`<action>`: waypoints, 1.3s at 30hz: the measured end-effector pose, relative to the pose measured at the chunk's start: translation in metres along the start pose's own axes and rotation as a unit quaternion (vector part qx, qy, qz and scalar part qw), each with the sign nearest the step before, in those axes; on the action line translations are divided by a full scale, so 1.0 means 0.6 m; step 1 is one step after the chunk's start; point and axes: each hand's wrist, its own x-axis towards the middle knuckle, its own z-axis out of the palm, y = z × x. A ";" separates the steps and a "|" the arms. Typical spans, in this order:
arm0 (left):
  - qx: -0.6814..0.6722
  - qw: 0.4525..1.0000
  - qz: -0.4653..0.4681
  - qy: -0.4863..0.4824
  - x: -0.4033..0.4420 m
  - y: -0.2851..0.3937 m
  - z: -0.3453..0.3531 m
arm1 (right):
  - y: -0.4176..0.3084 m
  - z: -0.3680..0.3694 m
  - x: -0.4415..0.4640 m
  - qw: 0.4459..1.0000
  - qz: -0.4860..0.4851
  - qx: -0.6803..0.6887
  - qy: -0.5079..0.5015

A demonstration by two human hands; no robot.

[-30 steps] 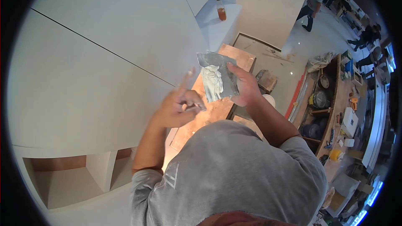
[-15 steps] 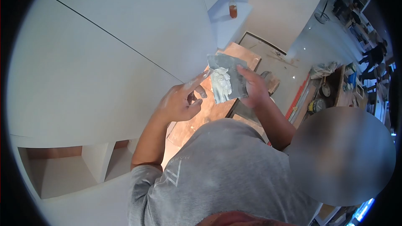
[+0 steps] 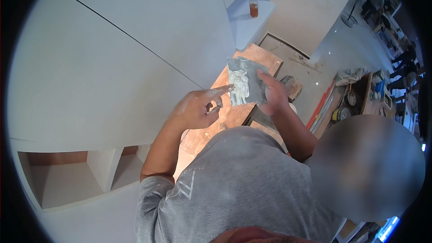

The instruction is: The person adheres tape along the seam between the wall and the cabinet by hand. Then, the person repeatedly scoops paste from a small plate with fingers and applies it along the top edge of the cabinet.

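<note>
While the right hand grips a thin grey plate, thumb laid across its face and the other fingers out of sight behind it, the left hand is half open: its index finger points straight out with the tip at a thick smear of white paste on the plate, and the rest curl loosely. The plate is held up in front of the grey T-shirt, over a coppery-brown board. To the left stretches a large white panel, with open cubbyholes below it. A bottle of amber liquid stands on a white corner shelf ahead. Farther right, red pipes lie on the pale floor, and a pedestal fan stands near people in the background
</note>
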 end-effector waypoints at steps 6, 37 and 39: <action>0.000 1.000 -0.009 -0.024 -0.013 0.006 0.010 | 0.005 -0.004 0.003 0.999 -0.021 -0.008 0.026; 0.131 0.620 -0.035 0.773 -0.402 0.482 -0.720 | 0.010 -0.064 0.110 0.992 0.066 -0.039 -0.095; 0.134 0.615 -0.047 0.776 -0.377 0.479 -0.723 | 0.010 -0.065 0.107 0.994 0.065 -0.041 -0.075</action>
